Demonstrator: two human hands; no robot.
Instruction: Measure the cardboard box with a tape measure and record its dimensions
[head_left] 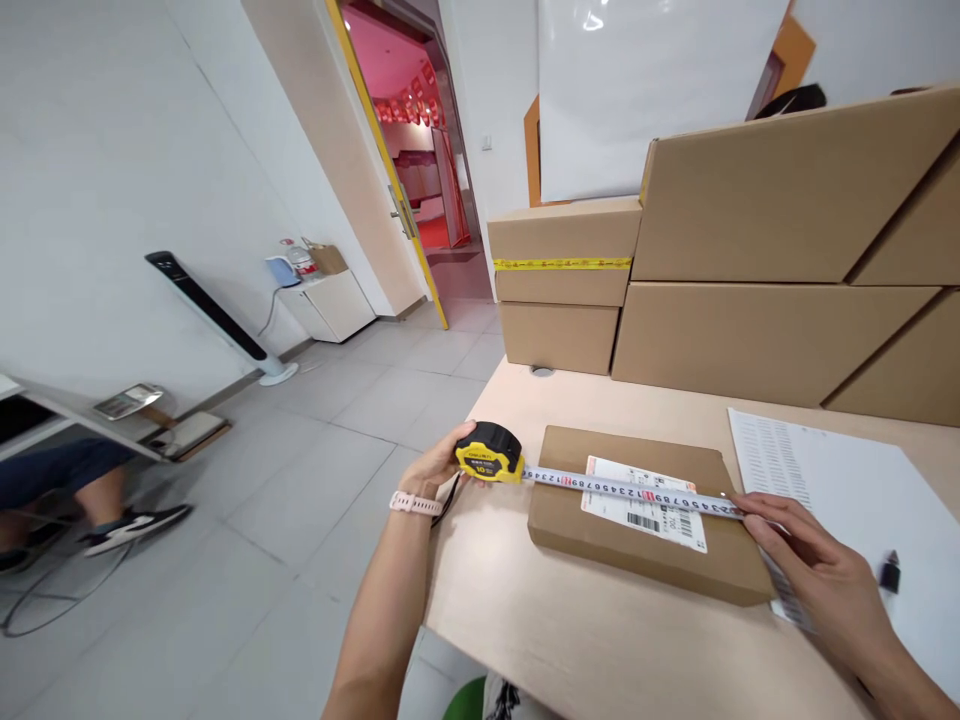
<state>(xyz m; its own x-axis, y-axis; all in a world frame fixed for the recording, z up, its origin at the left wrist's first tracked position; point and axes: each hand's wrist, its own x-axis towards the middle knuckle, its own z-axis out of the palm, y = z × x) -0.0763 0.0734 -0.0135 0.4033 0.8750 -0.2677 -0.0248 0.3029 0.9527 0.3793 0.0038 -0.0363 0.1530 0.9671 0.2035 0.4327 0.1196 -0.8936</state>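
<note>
My left hand is closed around a yellow and black tape measure at the table's left edge. Its white blade runs out to the right across the top of a flat cardboard box. At the far end, my right hand pinches the blade's tip near the box's right edge. The box lies flat on the table, with a white shipping label partly under the blade. Printed sheets lie to the right, partly behind my right hand. A black pen rests on them.
Large cardboard boxes are stacked along the back of the pale wooden table. To the left, a tower fan stands on the tiled floor by a white cabinet. Another person's leg and shoe show at far left. A door stands open behind.
</note>
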